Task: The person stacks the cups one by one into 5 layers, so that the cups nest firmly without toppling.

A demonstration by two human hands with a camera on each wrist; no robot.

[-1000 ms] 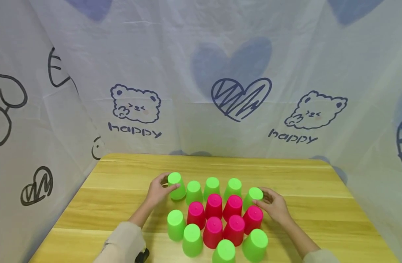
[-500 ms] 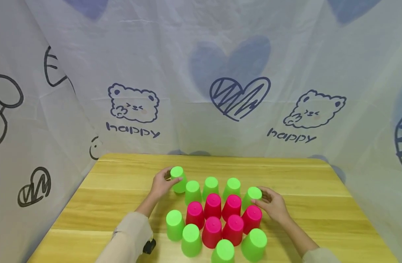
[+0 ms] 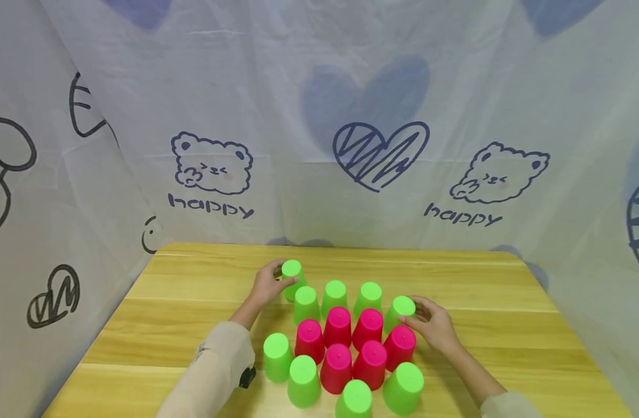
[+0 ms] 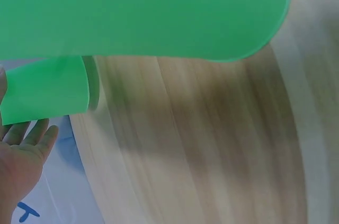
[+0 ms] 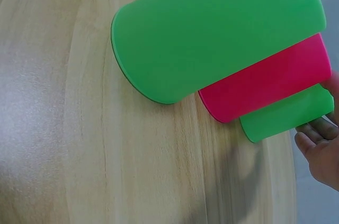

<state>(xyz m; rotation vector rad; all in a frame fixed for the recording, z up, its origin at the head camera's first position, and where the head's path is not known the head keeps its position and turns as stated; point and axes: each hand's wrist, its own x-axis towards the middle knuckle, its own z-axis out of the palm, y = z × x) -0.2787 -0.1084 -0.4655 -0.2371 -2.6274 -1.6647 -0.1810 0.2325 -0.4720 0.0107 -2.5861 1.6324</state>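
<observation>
My left hand (image 3: pixel 269 284) grips an upside-down green plastic cup (image 3: pixel 293 281) at the back left of the group, thumb on its near side. In the left wrist view that cup (image 4: pixel 47 90) has its rim close to the wooden tabletop, with the hand (image 4: pixel 26 163) around its far end. At the back right, my right hand (image 3: pixel 435 324) holds another upturned green cup (image 3: pixel 401 312) between thumb and fingers. The right wrist view shows this cup (image 5: pixel 288 114) behind a pink cup (image 5: pixel 270 83), the hand (image 5: pixel 324 147) at its base.
Several upturned pink cups (image 3: pixel 338 326) stand clustered in the middle. Green cups surround them, two behind (image 3: pixel 334 297) (image 3: pixel 369 297) and others in front (image 3: pixel 304 380). The wooden table (image 3: pixel 157 325) backs onto a printed white cloth (image 3: pixel 298 203). A black object (image 3: pixel 248 377) hangs by the left sleeve.
My left hand has carried its green cup away from me and slightly right, behind the neighbouring green cup. The right hand and its cup have stayed in place.
</observation>
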